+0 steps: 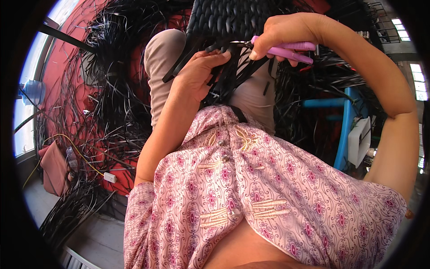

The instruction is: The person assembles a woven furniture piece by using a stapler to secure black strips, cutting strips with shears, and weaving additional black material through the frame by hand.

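A black woven panel of flat strips (225,20) lies over my knees at the top middle, with loose strip ends (231,74) hanging from its near edge. My left hand (203,69) pinches some of these black strips between thumb and fingers just below the weave. My right hand (282,37) is closed around the pink handles of a cutting tool, scissors or snips (290,50). The tool's metal jaws are at the strips by the panel's edge, close to my left thumb. Strips partly hide the jaws, so whether they are parted cannot be told.
Bundles of black strips (114,74) spread over a red floor covering (63,67) at the left. A white socket on a yellow cord (110,177) lies at lower left. At the right are a blue plastic frame (346,131) and a white plastic container (359,143).
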A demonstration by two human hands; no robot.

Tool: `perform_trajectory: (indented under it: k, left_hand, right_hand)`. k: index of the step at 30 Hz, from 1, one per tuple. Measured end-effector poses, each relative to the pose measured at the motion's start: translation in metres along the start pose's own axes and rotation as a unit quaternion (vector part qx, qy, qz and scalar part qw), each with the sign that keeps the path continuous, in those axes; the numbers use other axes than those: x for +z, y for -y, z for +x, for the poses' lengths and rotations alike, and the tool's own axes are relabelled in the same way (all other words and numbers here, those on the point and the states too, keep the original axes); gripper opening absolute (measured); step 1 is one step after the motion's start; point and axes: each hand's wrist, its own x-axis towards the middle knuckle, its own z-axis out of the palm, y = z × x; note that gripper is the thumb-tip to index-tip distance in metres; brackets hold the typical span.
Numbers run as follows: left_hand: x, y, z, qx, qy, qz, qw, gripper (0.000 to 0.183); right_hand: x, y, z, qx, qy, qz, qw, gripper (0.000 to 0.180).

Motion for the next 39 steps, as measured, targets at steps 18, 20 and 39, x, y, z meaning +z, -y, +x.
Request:
perform_trajectory:
  k: [18, 20, 39]
  left_hand:
    - [-0.012, 0.010, 0.006, 0.043, 0.072, 0.088, 0.993, 0.019]
    - [-0.008, 0.010, 0.000, 0.052, 0.044, 0.091, 0.994, 0.020]
    - [-0.002, 0.009, -0.006, 0.047, 0.047, 0.039, 0.997, 0.022]
  right_hand:
    - [0.029, -0.023, -0.006, 0.011, -0.014, -0.009, 1.000, 0.050]
    - [0.026, -0.015, -0.010, 0.026, -0.005, 0.020, 0.999, 0.048]
    - [0.009, 0.022, -0.006, 0.032, -0.003, -0.039, 0.999, 0.047]
